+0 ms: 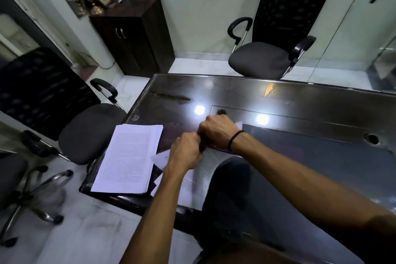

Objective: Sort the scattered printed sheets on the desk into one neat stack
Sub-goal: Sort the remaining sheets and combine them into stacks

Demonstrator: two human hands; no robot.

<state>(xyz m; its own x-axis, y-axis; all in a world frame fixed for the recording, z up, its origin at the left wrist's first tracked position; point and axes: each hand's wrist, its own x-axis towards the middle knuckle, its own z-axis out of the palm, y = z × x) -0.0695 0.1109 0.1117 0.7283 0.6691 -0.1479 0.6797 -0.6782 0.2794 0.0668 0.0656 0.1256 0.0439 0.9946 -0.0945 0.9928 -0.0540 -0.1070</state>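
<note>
Paper under both hands at centre frame. Left hand [186,152] and right hand [218,132] are sitting knuckle to knuckle over a loose bundle of printed sheets [201,180], which is lying on the dark glass desk [300,113] and running down toward the near edge. Fingers of both hands are curling under and closing on the upper edge of that bundle; the fingertips themselves are hidden, so exact grip depth cannot be read. A black band [235,139] is circling the right wrist.

Stack [128,158] is lying left of centre, at the desk's near-left corner, its lower edge slightly overhanging. It is looking fairly square, with edges fanning a little at the upper right. A few sheet corners are poking out between stack and bundle.

Handling judgement:
- Sheets are thin, light and floppy; they are likely sagging if lifted from one edge only.
- Glass top is looking slick, so paper is probably sliding easily and hard to pick up flat.
- Best hold is probably both long edges, one hand per side, then tapping an edge on the desk to square.
- Risk: corners creasing, or top sheets slipping off toward the floor.

Two black office chairs are standing at upper right [274,34] and left [53,103]; a dark cabinet [132,36] is at upper left.
</note>
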